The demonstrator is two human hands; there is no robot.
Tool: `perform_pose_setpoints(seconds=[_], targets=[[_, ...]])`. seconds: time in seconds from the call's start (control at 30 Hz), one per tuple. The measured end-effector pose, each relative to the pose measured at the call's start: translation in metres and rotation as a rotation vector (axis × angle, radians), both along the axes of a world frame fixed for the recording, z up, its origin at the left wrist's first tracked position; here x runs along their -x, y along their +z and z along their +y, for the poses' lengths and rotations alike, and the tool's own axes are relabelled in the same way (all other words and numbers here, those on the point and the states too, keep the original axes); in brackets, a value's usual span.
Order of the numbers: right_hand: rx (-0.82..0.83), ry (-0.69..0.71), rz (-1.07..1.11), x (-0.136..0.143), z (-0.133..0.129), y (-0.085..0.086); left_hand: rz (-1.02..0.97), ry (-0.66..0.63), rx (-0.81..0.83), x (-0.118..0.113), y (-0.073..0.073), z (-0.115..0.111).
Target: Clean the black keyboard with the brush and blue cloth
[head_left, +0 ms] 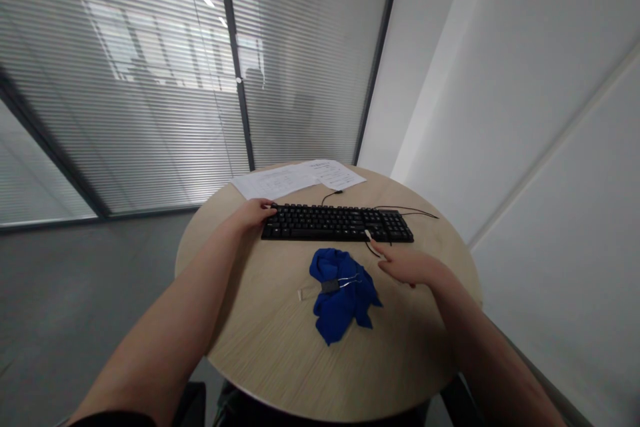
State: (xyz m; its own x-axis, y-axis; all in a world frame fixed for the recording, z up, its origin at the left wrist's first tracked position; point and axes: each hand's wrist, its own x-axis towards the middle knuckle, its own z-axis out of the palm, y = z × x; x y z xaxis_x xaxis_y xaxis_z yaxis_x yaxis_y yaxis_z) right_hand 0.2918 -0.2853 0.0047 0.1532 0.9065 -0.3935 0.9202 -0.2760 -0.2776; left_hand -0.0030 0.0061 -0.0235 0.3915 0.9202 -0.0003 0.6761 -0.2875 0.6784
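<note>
The long black keyboard (325, 221) lies flat across the round, light-wood surface (270, 340). The left hand (256, 211) grips its left end, fingers clamped on the upper corner. The right hand (397, 261) is at its near edge, index finger extended; whether its grip holds anything, I cannot tell. Nearer lies a crumpled blue cloth (340, 317) with a black binder clip (330, 286); printed white papers (285, 181) lie beyond.

The left fingers (267, 207) cover the corner of the keyboard (335, 223) under them; their hold is unclear. The pale bit (369, 235) at the right fingertips (375, 245) is too small to identify. Key legends between both hands' fingers and print on the papers (280, 180) beyond them are unreadable. Nearer than the fingers, the bottom edge cuts off both arms.
</note>
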Motion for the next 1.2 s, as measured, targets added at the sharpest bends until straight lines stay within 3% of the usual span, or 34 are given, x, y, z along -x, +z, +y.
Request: perform_pose_setpoints(seconds=[0.23,0.6,1.0,1.2], targets=[[-0.034,-0.017,-0.043,0.002,0.016,-0.013,0.011,0.006,0.004,-0.002,0.001,-0.001],[-0.314,-0.081,-0.084,-0.005,0.032,-0.039,-0.018,-0.014,0.036,0.0,-0.004,0.005],[-0.37,-0.039,-0.137,-0.009,0.022,-0.028,-0.023,-0.023,0.022,0.0,-0.008,0.009],[-0.323,-0.1,-0.104,-0.001,0.014,-0.018,-0.008,-0.022,0.015,0.0,-0.007,0.007]])
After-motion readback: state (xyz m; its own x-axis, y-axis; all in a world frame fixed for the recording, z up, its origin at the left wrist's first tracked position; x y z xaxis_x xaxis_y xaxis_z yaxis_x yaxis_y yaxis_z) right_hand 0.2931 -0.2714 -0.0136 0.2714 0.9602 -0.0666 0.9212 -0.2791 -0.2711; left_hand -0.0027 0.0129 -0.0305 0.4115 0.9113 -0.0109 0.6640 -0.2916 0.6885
